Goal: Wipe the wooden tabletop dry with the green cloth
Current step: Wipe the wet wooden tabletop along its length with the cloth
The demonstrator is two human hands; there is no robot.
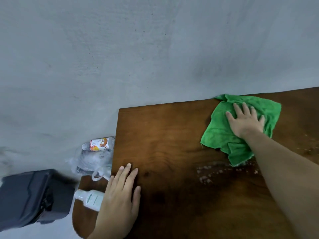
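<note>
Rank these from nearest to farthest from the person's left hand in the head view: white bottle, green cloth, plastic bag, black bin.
From the left hand:
1. White bottle, just left, partly under it.
2. Plastic bag, beyond the bottle.
3. Black bin, far left.
4. Green cloth, far right.

Dark bin (pixel 32 195) on grey floor (pixel 86 66); beside it plastic bag (pixel 91 163), labelled bottle (pixel 99 144), white bottle (pixel 89 199).

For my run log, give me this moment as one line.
right hand: flat on green cloth | left hand: flat on tabletop | droplets: remain
</note>
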